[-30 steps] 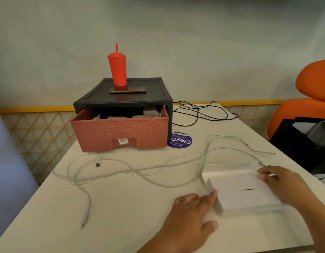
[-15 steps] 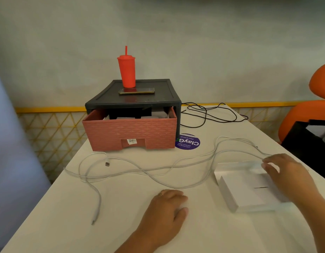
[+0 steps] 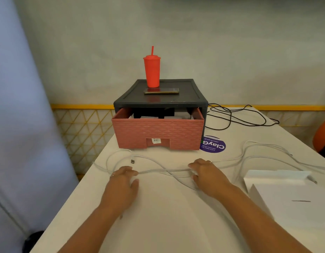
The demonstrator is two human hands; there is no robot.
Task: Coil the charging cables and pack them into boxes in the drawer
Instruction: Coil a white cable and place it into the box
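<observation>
Several white charging cables (image 3: 238,158) lie tangled across the white table (image 3: 167,216). One USB plug (image 3: 133,161) lies loose in front of the drawer. My left hand (image 3: 124,178) lies on the cables at the left, its fingertips curled down over a strand. My right hand (image 3: 207,172) pinches the strands about a hand's width to the right. The pink brick-patterned drawer (image 3: 158,133) is pulled out of its black casing (image 3: 176,98), with dark and grey boxes inside. A white box (image 3: 285,196) sits at the right on its lid (image 3: 275,176).
A red tumbler (image 3: 152,72) with a straw and a phone (image 3: 161,91) sit on top of the casing. A black cable (image 3: 236,117) sprawls behind the drawer at the right. A purple sticker (image 3: 213,146) is on the table. The table's left edge is close to my left arm.
My right hand left the white box and moved left onto the cables. My left hand moved forward and left onto the cables. The view turned left.
</observation>
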